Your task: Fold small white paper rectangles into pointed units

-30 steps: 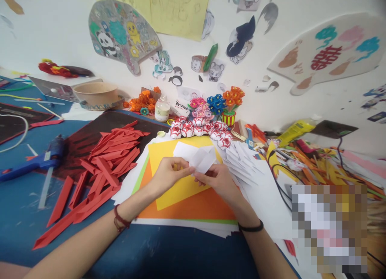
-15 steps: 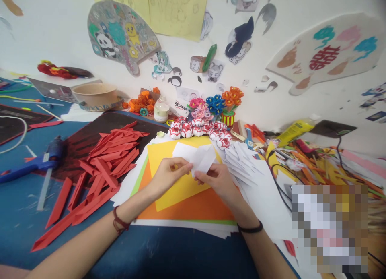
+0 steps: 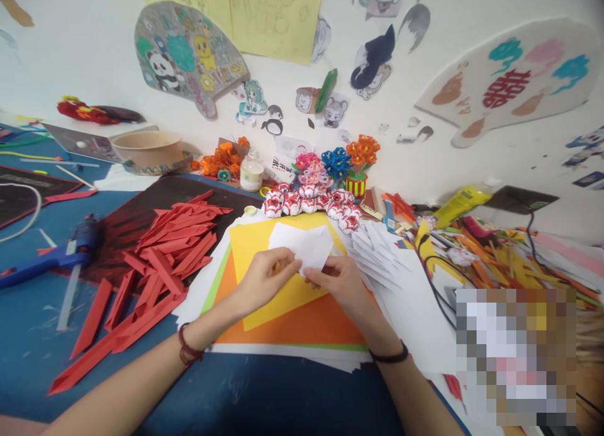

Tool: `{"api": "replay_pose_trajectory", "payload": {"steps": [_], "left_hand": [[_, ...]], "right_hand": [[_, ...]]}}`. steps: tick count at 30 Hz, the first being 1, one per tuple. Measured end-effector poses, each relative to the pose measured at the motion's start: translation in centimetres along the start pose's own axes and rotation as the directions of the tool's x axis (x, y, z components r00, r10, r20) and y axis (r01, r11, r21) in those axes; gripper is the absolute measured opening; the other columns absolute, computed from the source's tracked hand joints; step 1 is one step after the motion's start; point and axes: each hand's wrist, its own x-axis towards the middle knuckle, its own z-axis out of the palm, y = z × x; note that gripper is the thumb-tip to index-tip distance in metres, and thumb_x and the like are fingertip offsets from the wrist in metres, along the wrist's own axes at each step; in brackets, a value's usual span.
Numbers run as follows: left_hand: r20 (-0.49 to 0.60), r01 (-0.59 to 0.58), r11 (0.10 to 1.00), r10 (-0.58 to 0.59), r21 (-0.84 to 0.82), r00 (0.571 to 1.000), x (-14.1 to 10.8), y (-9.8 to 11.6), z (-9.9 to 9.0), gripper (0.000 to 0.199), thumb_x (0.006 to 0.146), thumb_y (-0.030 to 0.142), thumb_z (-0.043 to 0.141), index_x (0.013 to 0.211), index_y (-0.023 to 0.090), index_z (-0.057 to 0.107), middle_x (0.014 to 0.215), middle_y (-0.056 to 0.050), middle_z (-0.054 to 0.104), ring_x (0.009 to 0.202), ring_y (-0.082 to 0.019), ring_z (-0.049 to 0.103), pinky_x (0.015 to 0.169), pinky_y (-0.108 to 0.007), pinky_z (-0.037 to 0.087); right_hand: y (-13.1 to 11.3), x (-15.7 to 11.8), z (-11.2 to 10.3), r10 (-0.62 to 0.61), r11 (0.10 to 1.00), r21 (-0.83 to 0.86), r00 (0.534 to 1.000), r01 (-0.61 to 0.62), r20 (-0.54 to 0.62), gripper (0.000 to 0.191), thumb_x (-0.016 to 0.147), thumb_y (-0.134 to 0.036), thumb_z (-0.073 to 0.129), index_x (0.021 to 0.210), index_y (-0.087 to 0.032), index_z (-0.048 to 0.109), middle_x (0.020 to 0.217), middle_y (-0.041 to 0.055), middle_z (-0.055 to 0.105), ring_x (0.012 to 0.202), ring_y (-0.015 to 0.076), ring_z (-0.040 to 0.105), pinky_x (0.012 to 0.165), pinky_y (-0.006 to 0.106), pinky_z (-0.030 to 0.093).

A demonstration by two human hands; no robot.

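Note:
A white sheet of paper (image 3: 309, 247), partly folded, is held up between both hands above a stack of coloured sheets. My left hand (image 3: 270, 272) pinches its lower left part between thumb and fingers. At the lower right, my right hand (image 3: 340, 282) grips the paper, thumb in front and fingers curled behind. Beneath lie a yellow sheet (image 3: 264, 304) and an orange sheet (image 3: 311, 326). Folded white paper strips (image 3: 375, 257) lie fanned out to the right of my right hand.
Folded red paper strips (image 3: 174, 247) are heaped at left, beside a blue glue gun (image 3: 70, 255). Red-and-white paper pieces (image 3: 309, 201), a small bottle (image 3: 251, 172) and craft flowers (image 3: 336, 162) stand along the wall. Cluttered paper scraps (image 3: 500, 253) and a yellow bottle (image 3: 465, 204) are at right.
The paper's right part, raised and creased before, now lies flatter, with its top edge lower. Both hands stay in nearly the same place, still gripping it.

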Motion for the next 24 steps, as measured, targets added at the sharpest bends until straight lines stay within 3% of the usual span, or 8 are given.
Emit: {"api": "replay_pose_trajectory", "payload": {"steps": [4, 11, 21, 24], "left_hand": [[-0.007, -0.032, 0.998, 0.032, 0.045, 0.999, 0.03, 0.18, -0.08, 0.037, 0.095, 0.034, 0.044, 0.064, 0.015, 0.051, 0.061, 0.004, 0.047, 0.061, -0.011, 0.044, 0.061, -0.023, 0.034], [0.109, -0.035, 0.999, 0.032, 0.028, 0.994, 0.0, 0.22, -0.03, 0.037, 0.095, 0.041, 0.049, 0.074, 0.015, 0.065, 0.067, 0.001, 0.06, 0.063, -0.012, 0.049, 0.061, -0.023, 0.035], [0.109, -0.031, 0.997, 0.039, -0.066, 0.993, -0.07, 0.24, -0.08, 0.037, 0.097, 0.035, 0.043, 0.074, 0.015, 0.063, 0.073, -0.001, 0.063, 0.07, -0.013, 0.055, 0.066, -0.023, 0.039], [0.079, -0.029, 0.999, 0.031, -0.029, 0.996, 0.04, 0.08, 0.1, 0.037, 0.097, 0.036, 0.043, 0.073, 0.015, 0.061, 0.071, 0.0, 0.061, 0.067, -0.013, 0.053, 0.065, -0.023, 0.038]], "right_hand": [[0.03, -0.07, 0.08, 0.004, 1.0, -0.009, 1.0, -0.004, -0.013, 0.02, 0.075, -0.033, 0.073, 0.067, -0.014, 0.074, 0.058, 0.0043, 0.068, 0.053, 0.0155, 0.06, 0.052, 0.025, 0.046], [-0.09, -0.02, 0.12, -0.012, 1.0, 0.025, 0.997, 0.014, -0.078, 0.02, 0.073, -0.033, 0.074, 0.066, -0.015, 0.074, 0.059, 0.0043, 0.067, 0.054, 0.0155, 0.059, 0.052, 0.025, 0.045], [0.05, -0.08, 0.16, 0.0, 0.999, 0.051, 0.994, 0.005, -0.106, 0.019, 0.072, -0.033, 0.074, 0.067, -0.015, 0.073, 0.06, 0.0045, 0.068, 0.053, 0.0152, 0.059, 0.05, 0.025, 0.046], [-0.12, 0.01, 0.19, 0.006, 0.998, 0.06, 0.994, 0.001, -0.109, 0.019, 0.072, -0.033, 0.074, 0.065, -0.015, 0.072, 0.058, 0.0039, 0.067, 0.052, 0.0148, 0.059, 0.05, 0.025, 0.046]]}}
